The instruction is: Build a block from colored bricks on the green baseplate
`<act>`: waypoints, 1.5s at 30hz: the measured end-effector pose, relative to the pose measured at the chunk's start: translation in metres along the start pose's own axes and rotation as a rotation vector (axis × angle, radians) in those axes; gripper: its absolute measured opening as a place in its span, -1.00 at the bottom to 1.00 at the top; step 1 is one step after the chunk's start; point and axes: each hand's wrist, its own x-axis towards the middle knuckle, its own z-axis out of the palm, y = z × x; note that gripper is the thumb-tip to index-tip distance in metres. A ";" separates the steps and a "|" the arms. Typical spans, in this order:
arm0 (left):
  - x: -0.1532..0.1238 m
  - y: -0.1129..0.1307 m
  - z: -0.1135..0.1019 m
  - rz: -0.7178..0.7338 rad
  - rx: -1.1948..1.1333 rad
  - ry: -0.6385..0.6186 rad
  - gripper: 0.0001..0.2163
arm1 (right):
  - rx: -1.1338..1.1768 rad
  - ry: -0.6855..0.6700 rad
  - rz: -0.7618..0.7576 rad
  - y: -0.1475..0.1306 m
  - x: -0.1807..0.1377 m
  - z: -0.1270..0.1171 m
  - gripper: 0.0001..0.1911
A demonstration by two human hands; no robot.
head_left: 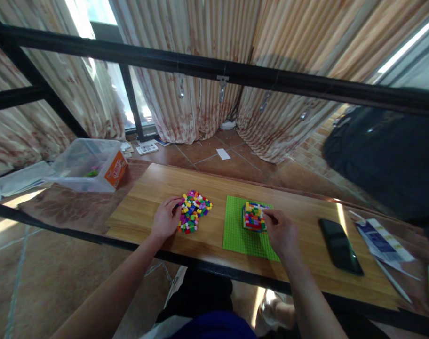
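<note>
A small pile of loose toy building bricks [194, 209] in many colours lies on the wooden board. My left hand [166, 217] rests at the pile's left edge, fingers loosely bent and apart, fingertips touching or close to the bricks. To the right is a green studded baseplate [234, 235]. On it stands a box-shaped brick build [253, 217] of red, yellow, blue, white and other bricks. My right hand [281, 230] is at the build's upper right side, thumb and fingers pinched together. Whatever sits between those fingertips is too small to make out. The hand covers the build's right part.
A clear plastic bin [80, 179] with an orange label stands left, a few pieces inside. Right of the baseplate lies a black phone [340, 246], then printed papers [385, 240]. A dark metal bar [200, 63] crosses beyond the board, before curtains [207, 28].
</note>
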 end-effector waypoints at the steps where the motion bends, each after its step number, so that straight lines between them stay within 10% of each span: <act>1: 0.000 0.000 0.000 0.000 -0.002 -0.002 -0.77 | -0.029 -0.009 -0.024 0.001 0.000 0.002 -0.66; 21: -0.001 -0.002 0.001 0.001 0.019 0.013 -0.77 | -0.362 -0.091 -0.250 -0.001 0.007 0.006 -0.69; 45: 0.000 -0.002 0.001 0.005 0.033 0.010 -0.78 | -0.003 0.099 0.170 0.018 0.008 0.014 -0.64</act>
